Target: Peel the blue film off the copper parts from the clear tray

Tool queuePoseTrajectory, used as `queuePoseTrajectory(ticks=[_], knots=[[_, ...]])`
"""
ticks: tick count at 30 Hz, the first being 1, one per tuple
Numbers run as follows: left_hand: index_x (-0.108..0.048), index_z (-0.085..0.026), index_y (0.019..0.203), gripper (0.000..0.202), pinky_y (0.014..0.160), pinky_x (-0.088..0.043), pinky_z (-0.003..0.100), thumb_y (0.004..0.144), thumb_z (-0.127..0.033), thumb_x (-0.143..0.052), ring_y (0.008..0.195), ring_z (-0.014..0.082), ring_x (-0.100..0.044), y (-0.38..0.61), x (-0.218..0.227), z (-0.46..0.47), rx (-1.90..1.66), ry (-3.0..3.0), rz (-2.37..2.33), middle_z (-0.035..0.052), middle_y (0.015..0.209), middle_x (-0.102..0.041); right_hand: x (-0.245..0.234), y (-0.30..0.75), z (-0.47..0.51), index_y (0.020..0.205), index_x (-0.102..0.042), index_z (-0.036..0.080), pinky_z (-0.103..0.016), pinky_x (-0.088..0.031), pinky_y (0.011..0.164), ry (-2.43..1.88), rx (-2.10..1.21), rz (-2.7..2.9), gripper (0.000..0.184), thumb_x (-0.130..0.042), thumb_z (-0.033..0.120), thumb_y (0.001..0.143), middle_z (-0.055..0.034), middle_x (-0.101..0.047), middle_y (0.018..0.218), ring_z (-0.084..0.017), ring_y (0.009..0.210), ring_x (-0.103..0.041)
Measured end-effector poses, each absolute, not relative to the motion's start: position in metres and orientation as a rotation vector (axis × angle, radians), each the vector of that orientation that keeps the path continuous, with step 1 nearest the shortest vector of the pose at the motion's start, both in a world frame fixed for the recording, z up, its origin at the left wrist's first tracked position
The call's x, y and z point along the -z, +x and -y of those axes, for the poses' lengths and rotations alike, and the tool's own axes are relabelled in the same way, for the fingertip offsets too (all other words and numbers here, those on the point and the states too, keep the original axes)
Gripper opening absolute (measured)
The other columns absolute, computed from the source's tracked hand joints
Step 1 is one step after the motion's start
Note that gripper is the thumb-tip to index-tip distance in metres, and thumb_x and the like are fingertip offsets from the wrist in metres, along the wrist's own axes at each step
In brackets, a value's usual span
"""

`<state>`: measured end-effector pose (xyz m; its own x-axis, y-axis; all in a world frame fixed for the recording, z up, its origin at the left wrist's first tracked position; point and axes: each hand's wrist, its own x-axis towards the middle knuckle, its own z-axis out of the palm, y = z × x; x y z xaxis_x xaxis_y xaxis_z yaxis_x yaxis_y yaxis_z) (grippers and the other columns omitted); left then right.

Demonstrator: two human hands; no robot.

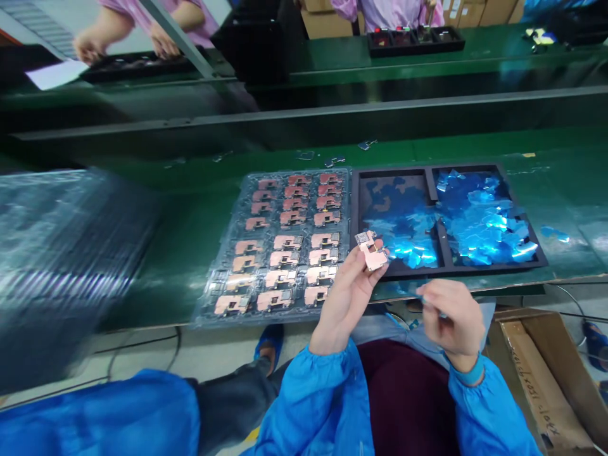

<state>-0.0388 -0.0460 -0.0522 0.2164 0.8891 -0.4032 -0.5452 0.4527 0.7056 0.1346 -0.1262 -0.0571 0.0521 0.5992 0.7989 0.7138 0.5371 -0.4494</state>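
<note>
My left hand [349, 285] holds a small copper-coloured circuit board [374, 254] by its edges, raised over the near edge of the black divided tray [443, 244]. To the right, my right hand [453, 316] hovers in front of that tray with thumb and forefinger pinched together; a bit of blue film [420, 291] seems to show at the fingertips, though blur hides its outline. Loose pieces of blue film [484, 221] fill both compartments of the black tray. Left of it lies a clear plastic tray [254, 235] with rows of similar circuit boards [285, 258].
Stacked clear trays [61, 253] stand blurred at the far left. Several loose small parts [335, 162] lie behind the trays on the green bench [570, 164]. An open cardboard box [546, 380] is at my lower right. Across the bench, people in pink sleeves [118, 19] work.
</note>
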Motion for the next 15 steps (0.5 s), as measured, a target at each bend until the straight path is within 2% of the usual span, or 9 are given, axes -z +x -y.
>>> queuePoseTrajectory(ticks=[2,4,8,10,11,13,15], knots=[[-0.076,-0.021,0.114,0.03,0.096,-0.065,0.032,0.09,-0.035,-0.088,0.109,0.0207,-0.078,-0.04,0.05,0.045,-1.086,0.521,-0.914,0.0074,0.133,-0.079,0.058,0.135,0.113,0.112,-0.069,0.027,-0.035,-0.062,0.065,-1.265,0.117,1.406,0.014,-0.063,0.017,0.104,-0.0028,-0.079,0.087,-0.02,0.076,-0.076],[-0.074,-0.021,0.112,0.033,0.096,-0.065,0.035,0.088,-0.037,-0.089,0.11,0.0231,-0.079,-0.041,0.048,0.046,-1.096,0.586,-0.939,0.0093,0.131,-0.08,0.059,0.138,0.094,0.11,-0.07,0.025,-0.033,-0.059,0.063,-1.465,0.03,1.294,0.009,-0.062,0.024,0.107,-0.0053,-0.078,0.092,-0.02,0.076,-0.074],[-0.07,-0.02,0.108,0.037,0.087,-0.066,0.034,0.085,-0.039,-0.091,0.098,0.0235,-0.082,-0.042,0.045,0.052,-1.122,0.69,-1.006,0.0096,0.113,-0.085,0.057,0.142,0.063,0.124,-0.073,0.02,-0.037,-0.06,0.073,-1.769,-0.14,1.502,0.026,-0.055,0.032,0.11,-0.0129,-0.078,0.12,-0.021,0.081,-0.073],[-0.07,-0.02,0.108,0.038,0.083,-0.067,0.033,0.085,-0.041,-0.091,0.093,0.0235,-0.083,-0.041,0.046,0.055,-1.145,0.748,-1.049,0.0087,0.106,-0.086,0.052,0.137,0.061,0.128,-0.073,0.02,-0.037,-0.06,0.077,-1.746,-0.131,1.515,0.029,-0.055,0.033,0.109,-0.015,-0.073,0.135,-0.019,0.082,-0.071],[-0.071,-0.02,0.108,0.038,0.081,-0.067,0.032,0.085,-0.043,-0.091,0.091,0.0234,-0.083,-0.041,0.047,0.056,-1.155,0.778,-1.072,0.0083,0.103,-0.086,0.049,0.132,0.062,0.129,-0.072,0.021,-0.035,-0.06,0.076,-1.688,-0.168,1.494,0.029,-0.057,0.035,0.108,-0.0147,-0.072,0.136,-0.018,0.079,-0.07],[-0.072,-0.019,0.107,0.04,0.079,-0.068,0.032,0.083,-0.044,-0.092,0.087,0.0229,-0.084,-0.041,0.049,0.058,-1.159,0.832,-1.113,0.0075,0.098,-0.087,0.045,0.12,0.068,0.123,-0.074,0.021,-0.031,-0.058,0.07,-1.56,-0.353,1.447,0.027,-0.065,0.039,0.105,-0.0107,-0.076,0.121,-0.014,0.071,-0.066],[-0.074,-0.018,0.104,0.039,0.079,-0.069,0.032,0.082,-0.044,-0.093,0.084,0.0227,-0.084,-0.04,0.05,0.059,-1.147,0.877,-1.133,0.0073,0.095,-0.087,0.045,0.111,0.072,0.109,-0.076,0.02,-0.027,-0.053,0.061,-1.493,-0.591,1.386,0.023,-0.071,0.041,0.101,-0.0045,-0.077,0.099,-0.012,0.063,-0.06]])
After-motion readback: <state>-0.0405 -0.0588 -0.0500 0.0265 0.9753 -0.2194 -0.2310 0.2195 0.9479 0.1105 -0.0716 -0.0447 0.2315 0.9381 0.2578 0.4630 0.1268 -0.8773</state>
